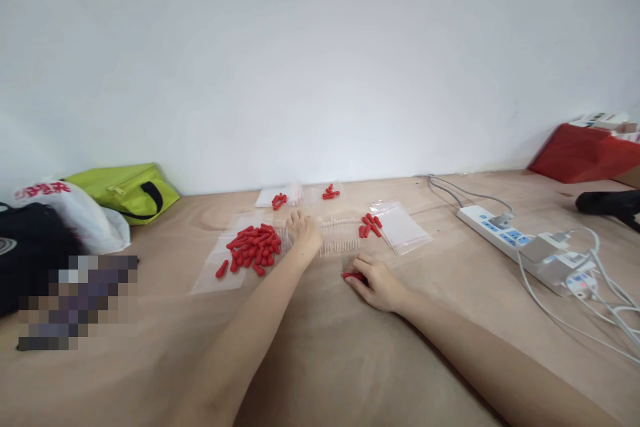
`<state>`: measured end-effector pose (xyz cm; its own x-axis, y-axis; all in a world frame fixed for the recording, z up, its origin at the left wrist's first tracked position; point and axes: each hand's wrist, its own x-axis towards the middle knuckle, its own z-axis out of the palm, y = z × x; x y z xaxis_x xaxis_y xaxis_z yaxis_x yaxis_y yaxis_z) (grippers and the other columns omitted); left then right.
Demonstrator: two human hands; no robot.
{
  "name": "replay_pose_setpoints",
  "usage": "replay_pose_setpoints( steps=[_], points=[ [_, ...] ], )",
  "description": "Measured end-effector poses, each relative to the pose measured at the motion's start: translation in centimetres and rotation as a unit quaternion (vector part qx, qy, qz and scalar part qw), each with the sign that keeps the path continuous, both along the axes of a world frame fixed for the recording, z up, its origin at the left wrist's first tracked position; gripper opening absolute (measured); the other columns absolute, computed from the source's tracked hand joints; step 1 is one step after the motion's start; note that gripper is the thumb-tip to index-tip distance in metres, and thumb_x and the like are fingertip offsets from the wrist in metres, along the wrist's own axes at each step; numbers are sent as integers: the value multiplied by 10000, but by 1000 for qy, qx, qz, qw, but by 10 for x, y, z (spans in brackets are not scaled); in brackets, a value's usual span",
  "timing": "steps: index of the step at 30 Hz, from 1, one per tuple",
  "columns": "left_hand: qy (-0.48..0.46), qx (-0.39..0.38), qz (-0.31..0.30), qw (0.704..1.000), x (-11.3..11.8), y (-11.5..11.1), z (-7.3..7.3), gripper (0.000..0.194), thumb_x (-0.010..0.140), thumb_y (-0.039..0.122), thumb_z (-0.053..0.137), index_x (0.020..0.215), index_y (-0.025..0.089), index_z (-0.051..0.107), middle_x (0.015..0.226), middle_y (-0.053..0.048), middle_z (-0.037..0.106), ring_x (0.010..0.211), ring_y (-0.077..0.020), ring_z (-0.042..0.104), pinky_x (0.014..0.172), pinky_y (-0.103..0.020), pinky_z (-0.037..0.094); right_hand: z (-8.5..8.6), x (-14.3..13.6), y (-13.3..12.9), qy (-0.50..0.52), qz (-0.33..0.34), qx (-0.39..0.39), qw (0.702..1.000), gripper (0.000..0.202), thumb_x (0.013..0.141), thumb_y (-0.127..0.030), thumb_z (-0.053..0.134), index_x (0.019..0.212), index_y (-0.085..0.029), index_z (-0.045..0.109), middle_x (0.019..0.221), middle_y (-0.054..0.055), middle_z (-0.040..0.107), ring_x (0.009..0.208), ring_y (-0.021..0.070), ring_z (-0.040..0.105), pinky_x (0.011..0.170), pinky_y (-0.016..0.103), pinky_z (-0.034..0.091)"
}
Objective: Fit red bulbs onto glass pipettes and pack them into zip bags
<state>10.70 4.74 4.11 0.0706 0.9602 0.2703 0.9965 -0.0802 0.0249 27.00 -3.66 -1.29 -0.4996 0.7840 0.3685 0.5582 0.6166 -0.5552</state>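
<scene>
My right hand (376, 282) rests on the table with its fingers closed around a red rubber bulb (353, 275). Forward and to the left, my left hand (304, 232) reaches over a row of thin, pale sticks (340, 237) laid side by side. Its fingers are bent down at the row, and what lies under them is hidden. Left of that hand, a heap of red bulbs (254, 247) is spread on a clear plastic sheet (210, 273). Several more red bulbs (371, 225) lie by the right end of the row, beside a clear zip bag (404, 230).
Toward the wall lie two small groups of red bulbs (279, 200) on clear bags. On the right are a white power strip (493, 232) with chargers and cables, and a red bag (585, 153). A yellow-green bag (135, 190), white plastic bag (100, 220) and black bag (35, 253) sit left.
</scene>
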Motion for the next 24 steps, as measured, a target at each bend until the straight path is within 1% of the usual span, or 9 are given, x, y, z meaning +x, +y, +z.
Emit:
replay_pose_setpoints(
  steps=[3, 4, 6, 7, 9, 12, 14, 19, 24],
  points=[
    [-10, 18, -55, 998, -11, -22, 8, 180, 817, 181, 440, 875, 91, 585, 1003, -157, 551, 1001, -294, 453, 797, -381, 361, -1, 2, 1, 21, 9, -4, 1000, 66, 813, -162, 466, 819, -177, 531, 813, 41, 527, 733, 135, 519, 674, 262, 437],
    [-17, 24, -93, 995, -18, -32, 8, 165, 840, 199, 425, 875, 120, 565, 969, -116, 563, 956, -252, 478, 797, -354, 371, -2, 2, 1, 31, 8, -4, 999, 77, 820, -165, 461, 833, -175, 536, 818, 44, 532, 739, 136, 523, 679, 265, 441],
    [-77, 43, -220, 971, -36, -53, 2, 135, 856, 195, 409, 821, 136, 525, 828, -71, 582, 799, -201, 520, 719, -320, 401, -4, 3, 1, 49, 2, 4, 999, 121, 834, -178, 450, 904, -173, 549, 846, 56, 540, 765, 143, 531, 699, 277, 449],
    [-101, 52, -264, 958, -45, -63, -3, 147, 868, 197, 388, 798, 149, 508, 767, -46, 581, 735, -183, 524, 684, -308, 407, -5, 3, 1, 54, -1, 11, 998, 153, 842, -186, 443, 948, -173, 552, 858, 62, 542, 779, 147, 534, 711, 284, 451],
    [-131, 81, -311, 938, -63, -78, -18, 180, 886, 218, 367, 769, 169, 494, 689, -15, 574, 665, -163, 518, 675, -305, 406, -6, 2, 2, 58, -2, 24, 998, 199, 853, -203, 433, 1004, -179, 560, 866, 69, 541, 792, 152, 536, 731, 297, 455],
    [-163, 125, -334, 920, -77, -88, -37, 172, 898, 229, 366, 875, 173, 527, 757, -24, 613, 711, -158, 540, 695, -297, 409, -5, -3, 4, 65, 4, 29, 997, 196, 855, -220, 435, 961, -186, 597, 854, 68, 547, 792, 153, 542, 744, 303, 458],
    [-164, 133, -345, 915, -78, -89, -44, 181, 898, 219, 373, 941, 180, 545, 792, -26, 628, 747, -158, 553, 721, -299, 406, -2, -9, 7, 77, 12, 23, 997, 186, 848, -218, 447, 929, -184, 612, 867, 71, 559, 806, 153, 549, 749, 298, 460],
    [-153, 123, -335, 921, -74, -90, -46, 206, 897, 211, 373, 929, 184, 574, 766, -24, 625, 730, -153, 558, 715, -299, 403, 6, -24, 13, 124, 36, -16, 992, 176, 839, -209, 462, 903, -194, 625, 871, 55, 622, 813, 150, 574, 756, 290, 462],
    [-154, 123, -335, 921, -77, -90, -46, 196, 890, 200, 392, 928, 188, 584, 794, -21, 636, 748, -149, 568, 735, -308, 390, 5, -29, 7, 144, 47, -29, 988, 168, 832, -219, 478, 895, -200, 632, 853, 40, 646, 805, 145, 585, 752, 280, 460]
  ],
)
